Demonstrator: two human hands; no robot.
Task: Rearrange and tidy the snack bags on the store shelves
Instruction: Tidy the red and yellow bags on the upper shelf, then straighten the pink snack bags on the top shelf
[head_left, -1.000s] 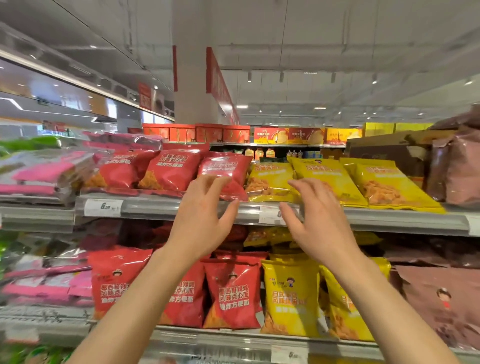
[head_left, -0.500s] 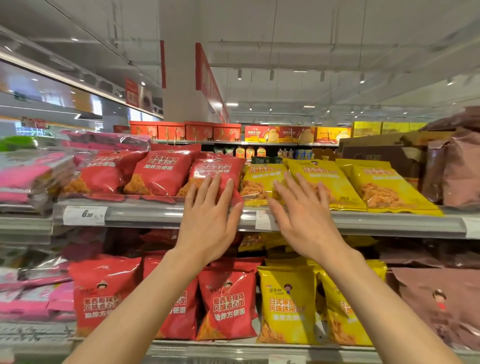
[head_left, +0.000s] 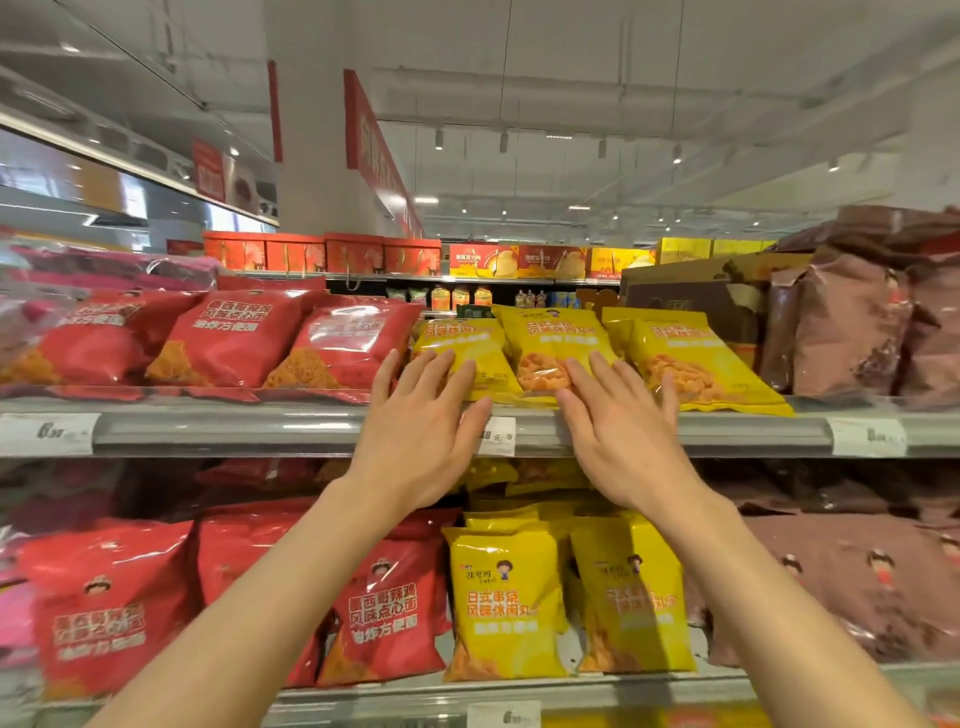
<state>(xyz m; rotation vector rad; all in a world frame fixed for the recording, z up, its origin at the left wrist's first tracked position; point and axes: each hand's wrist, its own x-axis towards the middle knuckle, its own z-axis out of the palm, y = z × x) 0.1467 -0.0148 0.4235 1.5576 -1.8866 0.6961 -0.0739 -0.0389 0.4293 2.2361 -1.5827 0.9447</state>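
Red snack bags (head_left: 343, 340) and yellow snack bags (head_left: 550, 338) lie flat on the upper shelf (head_left: 234, 428). My left hand (head_left: 421, 431) is spread flat, its fingertips resting on the leftmost yellow bag (head_left: 467, 338). My right hand (head_left: 621, 431) is also spread, fingers touching the lower edge of the middle yellow bag. Neither hand grips anything. On the lower shelf stand upright red bags (head_left: 384, 608) and yellow bags (head_left: 506, 603), partly hidden behind my forearms.
Brown bags (head_left: 852, 322) are stacked at the right of the upper shelf, with a cardboard box (head_left: 691, 291) behind. Pink bags (head_left: 104, 270) lie at the far left. Price tags (head_left: 49, 431) hang on the shelf rail. More brown bags (head_left: 857, 582) fill the lower right.
Both hands have shifted rightward, from the red and yellow boundary onto the yellow bags. The fingers have flattened and spread out.
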